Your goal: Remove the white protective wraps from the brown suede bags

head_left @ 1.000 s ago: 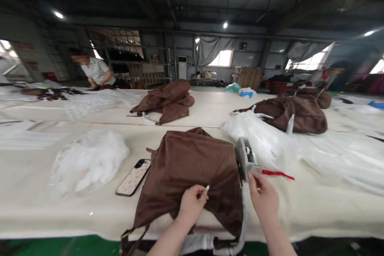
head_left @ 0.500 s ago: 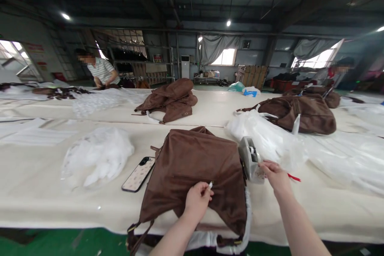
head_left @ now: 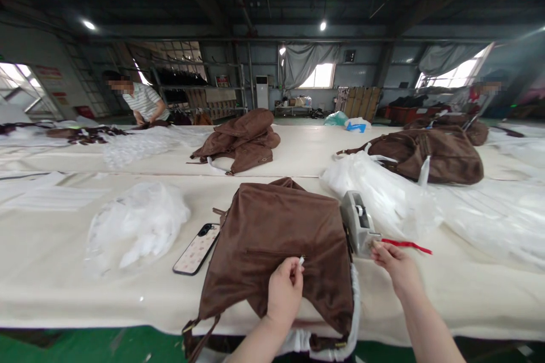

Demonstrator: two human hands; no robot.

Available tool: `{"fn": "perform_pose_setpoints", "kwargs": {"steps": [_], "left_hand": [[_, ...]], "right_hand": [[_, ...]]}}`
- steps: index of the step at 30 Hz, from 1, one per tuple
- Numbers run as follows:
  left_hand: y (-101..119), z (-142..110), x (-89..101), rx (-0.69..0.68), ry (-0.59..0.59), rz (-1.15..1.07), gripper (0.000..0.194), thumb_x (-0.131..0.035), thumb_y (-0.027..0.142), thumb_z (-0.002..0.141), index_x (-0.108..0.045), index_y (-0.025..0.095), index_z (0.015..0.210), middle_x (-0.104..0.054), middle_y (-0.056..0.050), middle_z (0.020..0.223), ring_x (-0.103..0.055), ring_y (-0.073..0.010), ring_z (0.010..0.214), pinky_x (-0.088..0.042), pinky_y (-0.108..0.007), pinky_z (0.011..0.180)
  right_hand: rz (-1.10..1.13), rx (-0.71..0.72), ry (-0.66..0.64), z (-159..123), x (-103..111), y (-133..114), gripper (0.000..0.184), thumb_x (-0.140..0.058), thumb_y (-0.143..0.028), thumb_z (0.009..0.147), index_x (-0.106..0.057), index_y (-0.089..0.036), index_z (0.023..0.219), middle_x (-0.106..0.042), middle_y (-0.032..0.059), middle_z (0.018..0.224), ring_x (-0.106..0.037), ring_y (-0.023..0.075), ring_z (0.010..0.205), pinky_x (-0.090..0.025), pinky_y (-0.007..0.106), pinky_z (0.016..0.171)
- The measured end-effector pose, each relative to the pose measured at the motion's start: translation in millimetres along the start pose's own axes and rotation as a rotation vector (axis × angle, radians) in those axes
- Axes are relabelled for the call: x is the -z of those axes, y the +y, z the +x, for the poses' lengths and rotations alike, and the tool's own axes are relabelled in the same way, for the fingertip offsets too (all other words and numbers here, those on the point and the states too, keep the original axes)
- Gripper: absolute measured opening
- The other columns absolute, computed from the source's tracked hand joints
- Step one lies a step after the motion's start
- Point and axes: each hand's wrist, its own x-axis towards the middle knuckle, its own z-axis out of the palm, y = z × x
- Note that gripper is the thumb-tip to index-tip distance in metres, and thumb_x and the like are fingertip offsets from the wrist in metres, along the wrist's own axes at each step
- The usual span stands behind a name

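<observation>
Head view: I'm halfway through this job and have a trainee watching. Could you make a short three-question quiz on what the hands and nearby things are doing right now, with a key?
1. Which hand pinches a small white piece over the brown bag?
2. Where does the phone lie?
a) on top of the brown bag
b) at the left side of the brown bag
c) at the right side of the brown bag
3. True or false: both hands are on the phone.

Key:
1. The left hand.
2. b
3. False; the right hand is at the front end of the tape dispenser.
</observation>
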Motion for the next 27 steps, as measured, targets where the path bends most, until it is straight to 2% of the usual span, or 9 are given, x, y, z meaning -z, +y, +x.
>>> {"fn": "perform_pose_setpoints", "kwargs": {"steps": [4,7,10,14,18,21,24,27], "left_hand": [[1,-3,2.1,-0.089,0.046,0.099,0.02,-0.045,0.02,0.087,-0.062,0.021,0.097,-0.07,-0.002,0.085,-0.066,-0.0156,0.076,-0.052,-0.025,0.068],[1,-3,5.0,-0.184,0.064,0.194,0.026,-0.044,0.016,0.087,-0.054,0.021,0.11,-0.067,0.0,0.08,-0.065,-0.016,0.071,-0.053,-0.028,0.069],[2,-1,7.1,-0.298,0.086,0.306,0.027,-0.042,0.012,0.087,-0.047,0.019,0.113,-0.066,-0.001,0.079,-0.066,-0.0179,0.073,-0.055,-0.033,0.072],[-2,-1,4.9,-0.374,0.134,0.4,0.022,-0.041,0.01,0.089,-0.046,0.019,0.107,-0.068,-0.004,0.088,-0.068,-0.0184,0.08,-0.056,-0.033,0.074],[-8,-2,1.4,-0.402,0.164,0.436,0.022,-0.041,0.01,0.089,-0.044,0.018,0.11,-0.068,-0.006,0.092,-0.068,-0.0189,0.083,-0.057,-0.034,0.076],[-12,-3,0.0,-0.417,0.172,0.439,0.022,-0.041,0.013,0.091,-0.044,0.018,0.112,-0.068,-0.006,0.091,-0.068,-0.0192,0.083,-0.057,-0.034,0.075],[-13,-4,-0.1,-0.404,0.155,0.445,0.024,-0.041,0.014,0.092,-0.045,0.018,0.115,-0.067,-0.006,0.094,-0.067,-0.0194,0.086,-0.057,-0.035,0.078],[-9,-4,2.8,-0.374,0.082,0.454,0.023,-0.04,0.012,0.091,-0.051,0.019,0.109,-0.067,-0.006,0.093,-0.065,-0.0201,0.086,-0.055,-0.037,0.079]], "right_hand": [[-0.159,-0.022,0.065,-7,11,7,0.041,-0.072,-0.057,0.06,-0.066,-0.019,0.074,-0.069,0.0061,0.064,-0.065,0.0234,0.06,-0.054,0.035,0.057],[-0.153,-0.034,0.085,-26,9,-1,0.046,-0.072,-0.059,0.06,-0.067,-0.017,0.079,-0.07,0.0072,0.068,-0.065,0.0231,0.062,-0.054,0.035,0.059],[-0.024,-0.013,-0.076,-54,-19,-25,0.048,-0.073,-0.058,0.062,-0.068,-0.016,0.085,-0.07,0.0063,0.071,-0.064,0.0192,0.061,-0.053,0.031,0.059],[0.042,-0.013,-0.39,-84,-82,-55,0.038,-0.074,-0.053,0.066,-0.067,-0.017,0.078,-0.066,0.0014,0.064,-0.057,0.012,0.052,-0.045,0.024,0.051],[0.05,-0.065,-0.609,-97,-130,-53,0.036,-0.072,-0.052,0.069,-0.062,-0.017,0.066,-0.06,-0.0019,0.054,-0.05,0.0083,0.045,-0.039,0.022,0.047],[0.038,-0.102,-0.653,-96,-143,-39,0.038,-0.071,-0.053,0.067,-0.06,-0.017,0.064,-0.059,-0.0021,0.053,-0.049,0.008,0.042,-0.038,0.022,0.044],[-0.006,-0.124,-0.656,-92,-143,-29,0.038,-0.069,-0.053,0.066,-0.06,-0.017,0.065,-0.059,-0.002,0.053,-0.049,0.008,0.042,-0.038,0.021,0.043],[-0.043,-0.14,-0.66,-90,-140,-24,0.037,-0.068,-0.052,0.066,-0.061,-0.016,0.067,-0.06,-0.0018,0.054,-0.051,0.0085,0.042,-0.037,0.021,0.042]]}}
